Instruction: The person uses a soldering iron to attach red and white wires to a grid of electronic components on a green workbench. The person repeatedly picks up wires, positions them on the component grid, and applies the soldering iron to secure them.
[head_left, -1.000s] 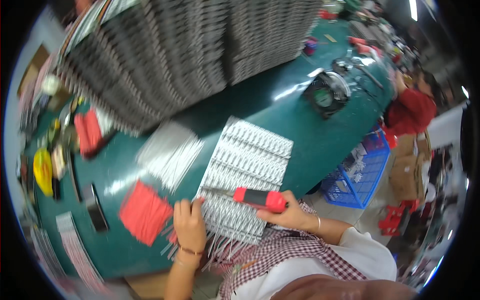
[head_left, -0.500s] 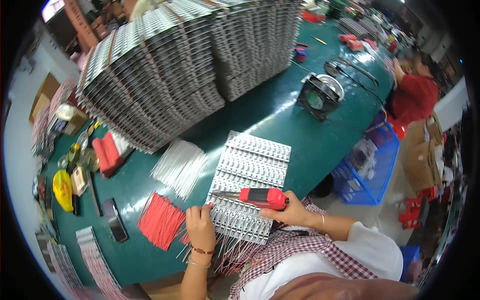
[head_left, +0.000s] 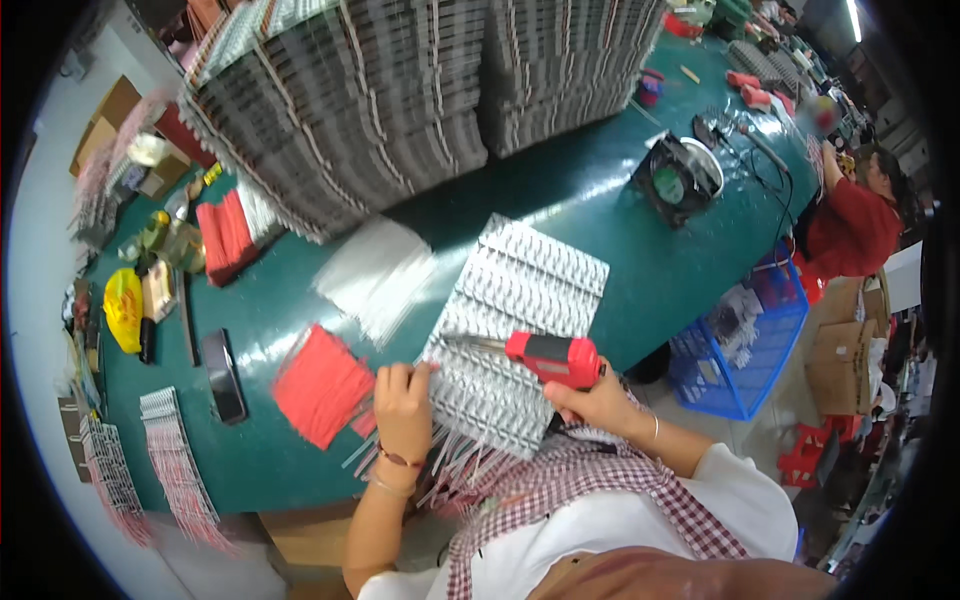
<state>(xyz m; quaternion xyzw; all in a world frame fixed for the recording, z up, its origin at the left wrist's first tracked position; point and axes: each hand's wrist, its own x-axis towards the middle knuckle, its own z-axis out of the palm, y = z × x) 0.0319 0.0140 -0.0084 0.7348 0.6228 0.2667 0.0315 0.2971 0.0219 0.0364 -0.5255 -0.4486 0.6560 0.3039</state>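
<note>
My right hand [head_left: 597, 402] grips a red and black soldering gun [head_left: 553, 355], its long metal tip pointing left across a white panel [head_left: 535, 270] with rows of small metal parts. Over the panel's left edge, near that tip, my left hand [head_left: 403, 408] has its fingers pinched together on what looks like a red wire [head_left: 432, 367]; blur leaves little of it visible. White and reddish wires hang off the panel's near edge. Left of the panel lie a bundle of red wires [head_left: 322, 388] and, farther back, a bundle of white wires [head_left: 372, 280].
A tall stack of panels [head_left: 370, 110] stands at the back. A small fan [head_left: 675, 180] sits on the green table [head_left: 560, 185] at the right, beyond a blue crate [head_left: 740, 345]. A phone [head_left: 223, 375] and wired strips [head_left: 175, 440] lie left. Another person [head_left: 850, 225] sits at far right.
The whole view has shifted, so the table things sit higher in the picture. Both hands remain at the panel, with the soldering gun still in the right one.
</note>
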